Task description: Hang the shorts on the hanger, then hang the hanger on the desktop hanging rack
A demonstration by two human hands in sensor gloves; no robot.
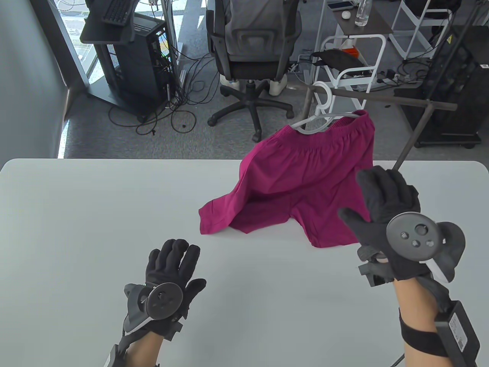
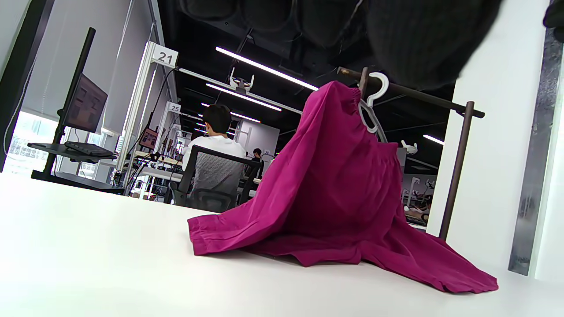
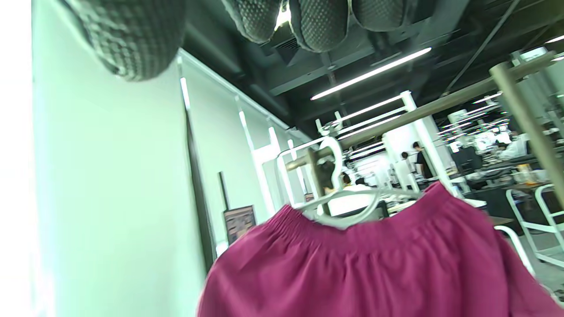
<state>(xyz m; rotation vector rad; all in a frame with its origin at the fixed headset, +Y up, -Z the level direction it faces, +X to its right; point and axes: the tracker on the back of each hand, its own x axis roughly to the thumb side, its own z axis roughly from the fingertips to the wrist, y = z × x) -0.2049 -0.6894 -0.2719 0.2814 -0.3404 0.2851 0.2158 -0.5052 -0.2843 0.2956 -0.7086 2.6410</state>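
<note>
The left hand (image 1: 174,273) lies flat on the white desk (image 1: 76,229), palm down, fingers straight and together, holding nothing, well apart from the cloth. The right hand (image 1: 386,218) is raised above the desk's right side, fingers loosely spread and relaxed, thumb out to the left; it grips nothing and sits just beside the right leg of the magenta shorts (image 1: 305,179), partly overlapping that hem in the table view, though I cannot tell whether it touches the fabric.

The shorts hang by their elastic waistband from a white plastic hanger (image 1: 323,114), whose hook is looped over the dark horizontal bar of the desktop hanging rack (image 1: 382,100). The right wrist view shows the hook (image 3: 332,163) around the bar near its left end. Both leg hems trail down and rest on the desk, the left leg spread toward the desk's middle.

Past the desk stand a grey office chair (image 1: 254,46), a computer stand (image 1: 126,49) with cables on the floor, and white metal frames (image 1: 353,61).
</note>
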